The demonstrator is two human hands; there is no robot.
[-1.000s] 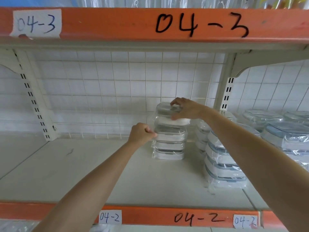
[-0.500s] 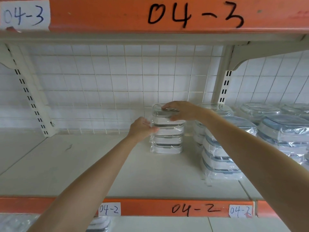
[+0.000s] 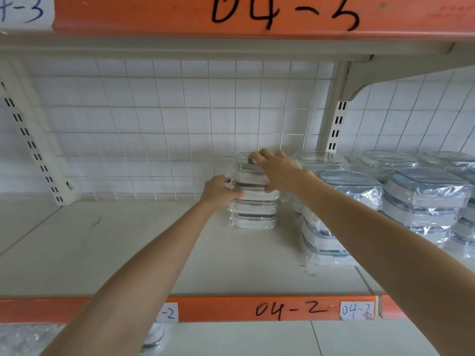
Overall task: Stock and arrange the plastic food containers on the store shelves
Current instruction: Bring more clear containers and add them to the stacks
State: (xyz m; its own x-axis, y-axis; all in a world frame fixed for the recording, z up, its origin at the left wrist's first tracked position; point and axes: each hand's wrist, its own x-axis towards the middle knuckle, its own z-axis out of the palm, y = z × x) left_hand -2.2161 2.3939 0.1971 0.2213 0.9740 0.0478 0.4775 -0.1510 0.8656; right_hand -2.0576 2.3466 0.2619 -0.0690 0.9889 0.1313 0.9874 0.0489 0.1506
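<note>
From the head camera: both hands on the stack of clear, plastic-wrapped lidded food containers (image 3: 254, 201) near the back edge of the white shelf (image 3: 154, 253). Left hand (image 3: 219, 192) curled against its side, right hand (image 3: 276, 172) gripping the top. Wrapped blue-trimmed stacks (image 3: 421, 199) fill the right; the shelf's left half awaits stock.

A stack of wrapped containers (image 3: 254, 201) stands on the shelf (image 3: 115, 253), near the wire grid (image 3: 180, 124) behind it. The left hand (image 3: 221, 192) grips the stack's left side at mid-height. The right hand (image 3: 276, 170) grips its top container. Just right of the stack stand more wrapped containers (image 3: 341, 201).
</note>
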